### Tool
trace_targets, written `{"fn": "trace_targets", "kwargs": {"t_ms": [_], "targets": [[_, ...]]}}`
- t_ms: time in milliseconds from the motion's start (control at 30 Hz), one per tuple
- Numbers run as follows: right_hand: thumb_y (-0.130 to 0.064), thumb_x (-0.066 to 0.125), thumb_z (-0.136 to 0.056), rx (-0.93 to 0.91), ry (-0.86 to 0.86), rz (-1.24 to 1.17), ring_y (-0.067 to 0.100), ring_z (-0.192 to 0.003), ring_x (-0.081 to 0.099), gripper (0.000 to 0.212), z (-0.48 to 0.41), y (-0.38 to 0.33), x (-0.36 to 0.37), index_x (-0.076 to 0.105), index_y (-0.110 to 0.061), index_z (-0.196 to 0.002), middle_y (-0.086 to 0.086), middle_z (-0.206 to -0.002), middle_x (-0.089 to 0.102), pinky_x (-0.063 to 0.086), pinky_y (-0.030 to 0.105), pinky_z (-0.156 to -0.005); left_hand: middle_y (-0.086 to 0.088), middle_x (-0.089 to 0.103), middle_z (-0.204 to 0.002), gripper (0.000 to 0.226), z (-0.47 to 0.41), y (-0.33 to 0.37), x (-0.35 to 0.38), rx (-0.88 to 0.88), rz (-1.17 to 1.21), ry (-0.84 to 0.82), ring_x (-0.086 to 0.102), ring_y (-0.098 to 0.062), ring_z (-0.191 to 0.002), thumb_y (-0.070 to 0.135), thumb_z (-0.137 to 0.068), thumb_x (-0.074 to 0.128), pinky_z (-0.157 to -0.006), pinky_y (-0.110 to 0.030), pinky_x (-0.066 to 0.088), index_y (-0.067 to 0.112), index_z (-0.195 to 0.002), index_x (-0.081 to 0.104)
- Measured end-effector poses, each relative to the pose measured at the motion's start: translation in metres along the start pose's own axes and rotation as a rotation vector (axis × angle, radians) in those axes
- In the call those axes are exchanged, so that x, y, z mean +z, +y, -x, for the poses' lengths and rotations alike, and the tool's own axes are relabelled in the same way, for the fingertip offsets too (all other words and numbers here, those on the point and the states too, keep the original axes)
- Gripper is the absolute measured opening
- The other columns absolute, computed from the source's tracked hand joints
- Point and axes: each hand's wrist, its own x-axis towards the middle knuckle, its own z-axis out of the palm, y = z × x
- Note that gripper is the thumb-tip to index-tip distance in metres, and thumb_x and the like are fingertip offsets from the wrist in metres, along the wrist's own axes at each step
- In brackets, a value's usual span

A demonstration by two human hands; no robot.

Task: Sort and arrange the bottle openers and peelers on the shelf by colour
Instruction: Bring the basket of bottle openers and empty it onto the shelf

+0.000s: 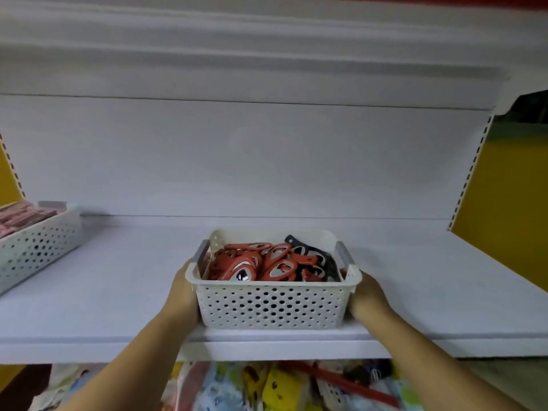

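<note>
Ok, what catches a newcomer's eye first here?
A white perforated basket is at the front edge of the shelf, held between the left hand and right hand. It holds red bottle openers, with a few black ones at right. Far left sits a second basket of pink items.

Dim, cool overhead light, soft overall blur, wide-angle bowing at edges

Left hand (183,295), right hand (367,299) around basket (272,305)

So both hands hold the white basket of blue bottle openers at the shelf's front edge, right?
No: the head view shows red bottle openers, a few black, not blue. The left hand and right hand do hold the white basket at the shelf's front edge.
</note>
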Motion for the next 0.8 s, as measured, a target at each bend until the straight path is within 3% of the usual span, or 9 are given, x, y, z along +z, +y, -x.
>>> {"fn": "trace_targets", "kwargs": {"t_ms": [133, 233, 300, 367, 467, 567, 633, 733, 800], "targets": [[-0.005, 0.045, -0.093, -0.033, -0.072, -0.047, 0.023, -0.071, 0.054, 0.039, 0.0, 0.001, 0.0, 0.059, -0.02, -0.059, 0.0, -0.062, 0.062, 0.042, 0.034, -0.074, -0.011, 0.075, -0.078, 0.034, -0.008, -0.003, -0.002, -0.021, 0.003, -0.027, 0.072, -0.025, -0.066, 0.038, -0.096, 0.046, -0.061, -0.034, 0.054, 0.013, -0.087, 0.069], [-0.005, 0.045, -0.095, -0.136, -0.232, -0.028, 0.022, -0.08, 0.06, 0.049, 0.0, 0.004, -0.001, 0.064, -0.035, -0.06, -0.009, -0.066, 0.066, 0.046, 0.033, -0.079, -0.014, 0.074, -0.08, 0.032, -0.016, -0.005, -0.004, -0.025, 0.003, -0.024, 0.072, -0.026, -0.065, 0.034, -0.096, 0.046, -0.061, -0.034, 0.053, 0.013, -0.088, 0.068], [-0.003, 0.049, -0.095, -0.236, -0.401, 0.058, 0.006, -0.088, 0.065, 0.046, 0.002, 0.002, -0.007, 0.065, -0.043, -0.08, -0.014, -0.081, 0.07, 0.049, 0.024, -0.083, -0.011, 0.074, -0.076, 0.031, -0.017, -0.005, -0.005, -0.024, 0.002, -0.03, 0.072, -0.025, -0.064, 0.031, -0.097, 0.045, -0.063, -0.035, 0.052, 0.012, -0.088, 0.067], [-0.004, 0.062, -0.087, -0.293, -0.571, 0.156, -0.002, -0.099, 0.062, 0.042, 0.002, 0.002, -0.018, 0.059, -0.04, -0.109, -0.021, -0.099, 0.07, 0.048, 0.02, -0.09, -0.007, 0.075, -0.074, 0.03, -0.017, -0.004, -0.006, -0.049, 0.01, -0.039, 0.072, -0.023, -0.064, 0.03, -0.098, 0.044, -0.066, -0.036, 0.052, 0.013, -0.088, 0.067], [-0.003, 0.076, -0.073, -0.206, -0.744, 0.319, -0.002, -0.103, 0.062, 0.059, -0.001, 0.001, -0.03, 0.051, -0.033, -0.117, -0.025, -0.103, 0.067, 0.049, 0.018, -0.09, -0.009, 0.075, -0.079, 0.034, -0.019, -0.003, -0.008, -0.088, 0.012, -0.054, 0.073, -0.025, -0.07, 0.028, -0.099, 0.04, -0.068, -0.037, 0.052, 0.015, -0.087, 0.069], [-0.012, 0.084, -0.068, -0.188, -0.65, 0.229, -0.009, -0.108, 0.058, 0.074, 0.0, 0.002, -0.022, 0.043, -0.036, -0.124, -0.022, -0.115, 0.064, 0.047, 0.012, -0.086, -0.008, 0.075, -0.075, 0.043, -0.022, -0.005, -0.007, -0.109, 0.014, -0.045, 0.072, -0.023, -0.065, 0.025, -0.101, 0.033, -0.062, -0.034, 0.052, 0.014, -0.082, 0.07], [-0.016, 0.089, -0.06, -0.262, -0.537, 0.177, -0.009, -0.107, 0.058, 0.084, 0.002, 0.005, -0.014, 0.042, -0.041, -0.125, -0.029, -0.113, 0.064, 0.048, 0.012, -0.085, -0.007, 0.074, -0.069, 0.04, -0.026, -0.005, -0.004, -0.12, 0.02, -0.037, 0.071, -0.022, -0.06, 0.024, -0.1, 0.033, -0.056, -0.032, 0.054, 0.011, -0.083, 0.067], [-0.003, 0.089, -0.056, -0.259, -0.454, 0.098, -0.017, -0.097, 0.059, 0.081, 0.001, 0.006, -0.012, 0.046, -0.043, -0.112, -0.043, -0.098, 0.061, 0.046, 0.005, -0.076, -0.012, 0.071, -0.067, 0.033, -0.033, -0.005, -0.001, -0.159, -0.016, -0.003, 0.068, -0.025, -0.055, 0.021, -0.099, 0.037, -0.055, -0.032, 0.054, 0.01, -0.082, 0.064], [-0.003, 0.09, -0.054, -0.251, -0.471, 0.046, -0.008, -0.097, 0.064, 0.078, -0.001, 0.004, -0.013, 0.051, -0.039, -0.111, -0.033, -0.1, 0.067, 0.049, 0.01, -0.075, -0.019, 0.068, -0.077, 0.031, -0.04, -0.001, -0.002, -0.163, -0.051, -0.004, 0.067, -0.026, -0.06, 0.013, -0.099, 0.037, -0.059, -0.032, 0.056, 0.011, -0.08, 0.062]]}}
